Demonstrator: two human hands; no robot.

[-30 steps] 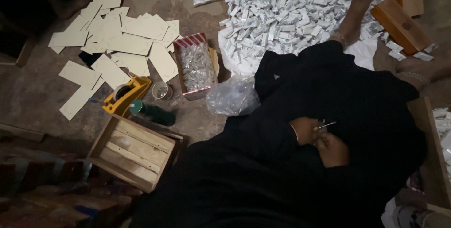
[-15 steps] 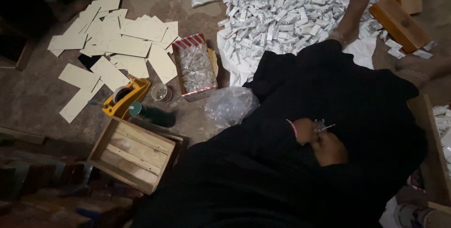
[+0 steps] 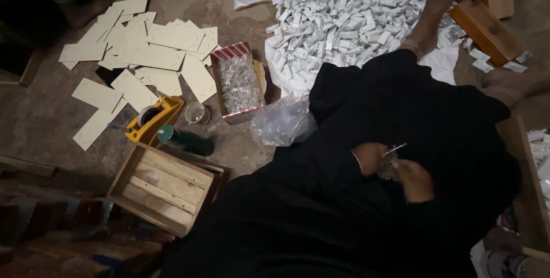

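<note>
Seated on the floor [image 3: 34, 117], a person pinches a thin sliver [image 3: 395, 150] between left hand [image 3: 369, 158] and right hand [image 3: 413, 179], both closed over the lap; it slants up-right, left nearer.

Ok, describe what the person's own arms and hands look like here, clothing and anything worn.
Both arms are covered by loose black sleeves that blend into the black garment over the lap. The left hand and right hand are bare, with no gloves. A thin band seems to show at the left wrist where the sleeve ends; the dim light makes it hard to confirm. No rings can be made out.
</note>
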